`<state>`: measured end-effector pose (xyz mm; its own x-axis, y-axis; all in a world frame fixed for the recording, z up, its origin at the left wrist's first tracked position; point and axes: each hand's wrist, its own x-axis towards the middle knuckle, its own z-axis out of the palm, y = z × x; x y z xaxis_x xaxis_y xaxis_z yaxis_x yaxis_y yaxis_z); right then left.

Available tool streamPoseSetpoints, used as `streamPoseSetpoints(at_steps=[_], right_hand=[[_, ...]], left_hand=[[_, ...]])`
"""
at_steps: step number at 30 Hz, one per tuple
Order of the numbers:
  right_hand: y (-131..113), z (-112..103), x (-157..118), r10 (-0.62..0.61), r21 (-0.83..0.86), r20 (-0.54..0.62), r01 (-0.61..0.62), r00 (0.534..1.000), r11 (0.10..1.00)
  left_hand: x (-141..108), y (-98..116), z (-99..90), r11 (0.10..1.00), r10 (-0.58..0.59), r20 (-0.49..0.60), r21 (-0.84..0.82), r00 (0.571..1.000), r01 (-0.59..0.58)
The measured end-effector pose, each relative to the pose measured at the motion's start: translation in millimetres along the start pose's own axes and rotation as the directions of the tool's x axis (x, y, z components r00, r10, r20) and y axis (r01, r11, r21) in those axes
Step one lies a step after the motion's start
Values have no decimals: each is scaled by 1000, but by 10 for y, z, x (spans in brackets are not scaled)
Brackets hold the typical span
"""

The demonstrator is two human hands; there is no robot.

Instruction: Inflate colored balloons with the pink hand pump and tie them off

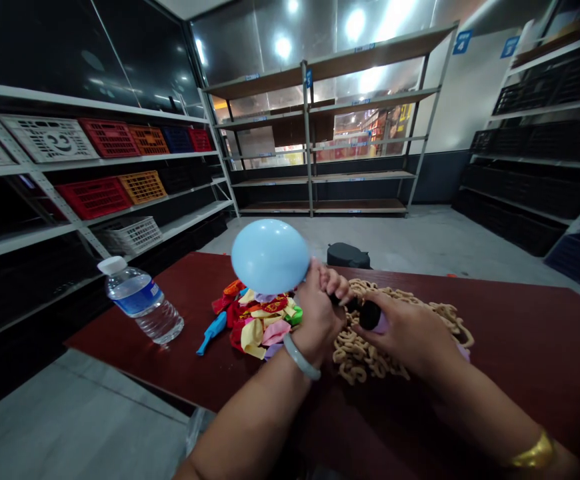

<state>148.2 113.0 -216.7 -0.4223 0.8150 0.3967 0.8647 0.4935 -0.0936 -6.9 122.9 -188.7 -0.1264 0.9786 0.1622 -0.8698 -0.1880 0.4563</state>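
Observation:
A light blue inflated balloon [270, 257] rises over the table, its right end against my left hand [320, 297]. The fingers of that hand are closed around the balloon's neck, which they hide. A black piece shows beside those fingers. My right hand [403, 330] is wrapped around a purple cylinder with a black end [370, 315], which looks like a balloon hand pump; most of it is hidden. Under the balloon lies a pile of uninflated balloons [253, 337] in several colours. Beneath and behind my right hand spreads a heap of tan, curved, rope-like pieces [365, 363].
A water bottle [143, 300] with a white cap leans in view at the left of the dark red table [520, 333]. A black object [347, 255] stands beyond the far edge. Shelves with plastic crates [110, 137] line the left wall; a metal rack [310, 133] stands behind.

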Motion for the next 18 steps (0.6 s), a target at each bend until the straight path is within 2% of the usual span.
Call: streamPoseSetpoints(at_steps=[5,8,13,18], right_hand=[[339,43,-18,-17,-48,-27,16,999,999],[462,87,-42,-14,-67,-19,13,1000,998],[301,59,-55,9,-154,57,-1,998,988],[60,14,-40,30,-123,47,-24,998,992]], left_hand=[[229,428,-125,989,143,-96,-22,985,-146],[290,484,-179,988,148,-107,-29,983,-151],[255,261,-175,993,108,-101,-35,989,-112],[87,-76,-94,1000,7,-72,-20,997,-9]])
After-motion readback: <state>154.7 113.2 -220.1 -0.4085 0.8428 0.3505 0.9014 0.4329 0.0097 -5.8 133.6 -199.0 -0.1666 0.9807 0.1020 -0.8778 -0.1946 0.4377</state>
